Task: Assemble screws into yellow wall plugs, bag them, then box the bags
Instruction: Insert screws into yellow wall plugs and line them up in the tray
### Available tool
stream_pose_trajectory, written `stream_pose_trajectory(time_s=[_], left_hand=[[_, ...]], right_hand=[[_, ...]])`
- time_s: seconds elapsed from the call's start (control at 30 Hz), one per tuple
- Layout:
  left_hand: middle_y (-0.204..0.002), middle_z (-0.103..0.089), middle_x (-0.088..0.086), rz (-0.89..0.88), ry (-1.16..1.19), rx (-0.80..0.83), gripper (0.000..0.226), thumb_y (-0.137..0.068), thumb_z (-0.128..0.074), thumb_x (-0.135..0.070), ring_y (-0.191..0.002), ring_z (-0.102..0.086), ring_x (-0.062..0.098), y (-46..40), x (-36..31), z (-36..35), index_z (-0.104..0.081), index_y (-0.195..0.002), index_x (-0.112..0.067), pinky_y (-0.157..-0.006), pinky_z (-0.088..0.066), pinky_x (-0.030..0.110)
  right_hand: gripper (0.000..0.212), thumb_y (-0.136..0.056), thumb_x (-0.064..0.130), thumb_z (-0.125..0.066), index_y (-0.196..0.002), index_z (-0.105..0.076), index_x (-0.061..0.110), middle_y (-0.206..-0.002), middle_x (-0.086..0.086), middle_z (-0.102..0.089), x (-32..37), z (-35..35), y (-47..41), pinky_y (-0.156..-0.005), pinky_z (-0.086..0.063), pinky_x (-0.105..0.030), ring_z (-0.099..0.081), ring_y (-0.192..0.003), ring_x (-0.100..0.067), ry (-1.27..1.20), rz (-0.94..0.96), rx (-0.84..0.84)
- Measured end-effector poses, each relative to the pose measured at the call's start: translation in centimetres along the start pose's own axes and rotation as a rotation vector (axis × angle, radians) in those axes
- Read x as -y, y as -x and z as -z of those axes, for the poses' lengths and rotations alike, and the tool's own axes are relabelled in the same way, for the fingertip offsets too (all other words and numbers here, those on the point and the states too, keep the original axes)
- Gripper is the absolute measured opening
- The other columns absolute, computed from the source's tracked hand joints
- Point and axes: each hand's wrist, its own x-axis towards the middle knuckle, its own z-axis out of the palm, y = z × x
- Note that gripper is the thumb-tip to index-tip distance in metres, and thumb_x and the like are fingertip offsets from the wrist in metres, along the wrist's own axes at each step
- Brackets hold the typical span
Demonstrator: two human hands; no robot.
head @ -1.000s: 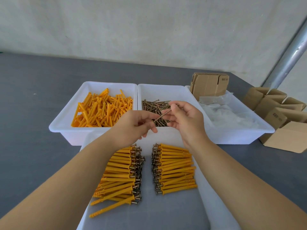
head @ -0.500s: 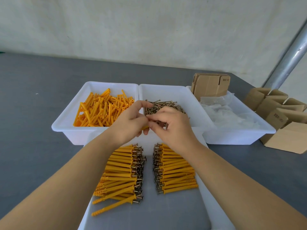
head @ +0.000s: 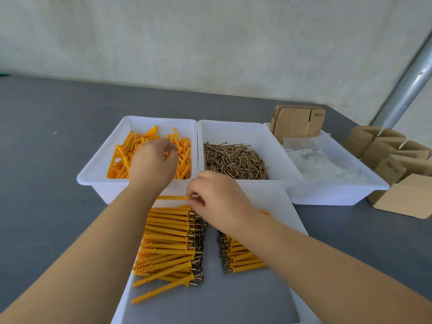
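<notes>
The left hand (head: 152,163) digs among loose plugs (head: 121,157), its grip unclear; the right hand (head: 219,197) pinches an assembled plug (head: 173,197) above the left row (head: 168,239).

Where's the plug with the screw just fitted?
Head view, centre: the finished plug is pinched by the right hand just above the left pile, in front of the plug bin.

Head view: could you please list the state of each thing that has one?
Left hand: in the plug tub, fingers curled among loose plugs.
Right hand: pinching an assembled plug by its screw end.
Screw tub: part full.
Cardboard boxes: open.
</notes>
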Motion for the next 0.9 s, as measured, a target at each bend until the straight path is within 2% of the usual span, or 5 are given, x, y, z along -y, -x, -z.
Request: stream_pose_trajectory(time_s=[0.1, 0.37, 0.53, 0.67, 0.9], left_hand=[[-0.119, -0.062, 0.008, 0.052, -0.202, 0.229, 0.026, -0.097, -0.05, -0.022, -0.095, -0.06, 0.027, -0.2, 0.5, -0.9, -0.067, -0.116, -0.019, -0.074, -0.052, 0.037], [-0.11, -0.063, 0.013, 0.202, -0.543, 0.609, 0.044, -0.103, -0.025, -0.04, -0.103, -0.059, 0.032, -0.6, -0.3, -1.6, -0.057, -0.094, -0.012, -0.097, -0.047, 0.047], [-0.125, -0.061, 0.016, 0.227, -0.543, 0.661, 0.06, -0.101, -0.02, -0.048, -0.116, -0.056, 0.035, -0.6, -0.1, -1.7, -0.06, -0.12, -0.008, -0.105, -0.042, 0.049], [-0.124, -0.062, 0.015, 0.244, -0.534, 0.669, 0.067, -0.099, -0.017, -0.054, -0.115, -0.057, 0.034, -0.6, -0.1, -1.7, -0.061, -0.123, -0.009, -0.105, -0.042, 0.049], [-0.126, -0.061, 0.014, 0.24, -0.545, 0.683, 0.072, -0.097, -0.015, -0.058, -0.116, -0.055, 0.034, -0.6, -0.2, -1.5, -0.061, -0.124, -0.01, -0.104, -0.042, 0.05]], right_hand=[[0.019, -0.095, 0.028, -0.063, -0.103, -0.071, 0.012, -0.102, -0.004, -0.061, 0.3, -0.3, -0.1, -0.076, -0.05, -0.041, -0.059, -0.093, -0.024, 0.027, 0.024, 0.065], [0.015, -0.096, 0.026, -0.058, -0.102, -0.072, 0.022, -0.1, 0.006, -0.06, -5.1, 3.3, -1.3, -0.077, -0.051, -0.035, -0.055, -0.085, -0.012, 0.123, -0.307, -0.139], [0.044, -0.099, 0.028, -0.057, -0.142, -0.053, 0.017, -0.148, -0.006, -0.05, -9.8, 4.0, -3.6, -0.106, -0.041, -0.036, -0.047, -0.133, -0.026, 0.124, -0.675, 0.452], [0.048, -0.1, 0.038, -0.052, -0.143, -0.054, 0.018, -0.15, -0.004, -0.047, -10.3, 4.0, -5.4, -0.113, -0.039, -0.042, -0.046, -0.136, -0.026, 0.203, -0.71, 0.831], [0.032, -0.095, 0.022, -0.061, -0.123, -0.068, 0.009, -0.126, -0.012, -0.066, -10.3, 2.8, -5.3, -0.102, -0.048, -0.039, -0.06, -0.12, -0.029, 0.114, -0.758, 0.555]])
